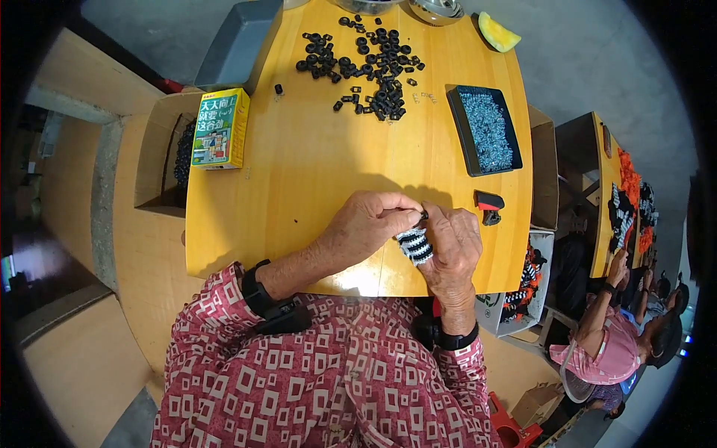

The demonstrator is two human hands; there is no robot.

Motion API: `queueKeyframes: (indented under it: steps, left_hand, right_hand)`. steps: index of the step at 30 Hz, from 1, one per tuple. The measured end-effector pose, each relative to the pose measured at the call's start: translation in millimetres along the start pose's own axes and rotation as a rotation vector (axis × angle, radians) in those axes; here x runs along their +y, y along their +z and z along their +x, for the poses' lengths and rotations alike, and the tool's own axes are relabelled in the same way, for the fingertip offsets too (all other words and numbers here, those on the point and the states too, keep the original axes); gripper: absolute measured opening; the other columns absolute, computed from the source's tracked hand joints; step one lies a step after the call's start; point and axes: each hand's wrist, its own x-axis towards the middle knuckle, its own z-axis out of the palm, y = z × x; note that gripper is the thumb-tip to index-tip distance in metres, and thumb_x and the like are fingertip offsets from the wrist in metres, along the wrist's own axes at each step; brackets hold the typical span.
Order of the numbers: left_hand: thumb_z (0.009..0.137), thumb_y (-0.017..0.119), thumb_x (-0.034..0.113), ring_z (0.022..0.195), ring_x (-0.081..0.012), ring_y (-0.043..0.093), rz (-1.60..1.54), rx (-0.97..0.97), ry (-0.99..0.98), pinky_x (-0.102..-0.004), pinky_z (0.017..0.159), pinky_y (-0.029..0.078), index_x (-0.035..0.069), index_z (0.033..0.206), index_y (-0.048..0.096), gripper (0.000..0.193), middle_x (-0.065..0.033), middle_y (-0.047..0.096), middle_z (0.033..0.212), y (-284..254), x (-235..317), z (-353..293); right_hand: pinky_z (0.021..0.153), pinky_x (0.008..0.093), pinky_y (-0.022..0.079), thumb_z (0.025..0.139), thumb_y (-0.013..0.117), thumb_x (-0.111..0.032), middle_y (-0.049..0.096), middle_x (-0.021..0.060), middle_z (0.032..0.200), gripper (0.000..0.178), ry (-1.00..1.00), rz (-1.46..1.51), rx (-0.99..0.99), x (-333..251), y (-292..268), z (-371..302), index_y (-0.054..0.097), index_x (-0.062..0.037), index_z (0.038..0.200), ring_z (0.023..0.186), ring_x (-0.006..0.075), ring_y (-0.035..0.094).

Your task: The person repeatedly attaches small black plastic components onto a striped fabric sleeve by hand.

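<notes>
Above the near part of the table, my left hand (366, 230) and my right hand (452, 246) meet at the fingertips. Between them is a small black-and-white striped knitted piece (414, 246), its stripes hanging below the fingers. At its top a small dark part (424, 215) shows between both thumbs and forefingers; its exact shape is mostly hidden. My left thumb and forefinger are pinched on that part. My right hand curls around the knitted piece's right side.
Many small black ring-like parts (388, 93) lie scattered at the table's (299, 194) far side. At the right are a black tray (453, 112) of small shiny pieces and a red-and-black tool (489, 201). A yellow-green box (220, 131) and grey bin (239, 45) stand left. Other people sit far right.
</notes>
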Motion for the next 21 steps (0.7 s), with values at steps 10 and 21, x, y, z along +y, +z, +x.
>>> queueKeyframes:
  steps: [10,21]
  left_hand:
    - [0.095,0.062,0.018,0.085,-0.0072,0.06,0.111,-0.023,-0.034,-0.0243,0.078,0.049,-0.005,0.11,0.068,0.027,-0.0018,0.068,0.091,-5,7,1]
    - [0.095,0.063,0.015,0.082,-0.0062,0.06,0.029,0.006,-0.039,-0.0236,0.075,0.049,-0.005,0.107,0.07,0.024,-0.0016,0.069,0.09,0,1,0]
  right_hand:
    - [0.074,0.0401,0.048,0.068,0.078,-0.011,0.062,0.0128,0.082,0.041,-0.079,-0.044,0.053,2,1,1,0.067,0.0035,0.106,0.074,0.0289,0.061]
    - [0.073,0.0389,0.047,0.07,0.077,-0.011,0.06,0.0112,0.079,0.038,-0.058,-0.044,0.056,1,2,0,0.068,0.0028,0.104,0.071,0.0283,0.059]
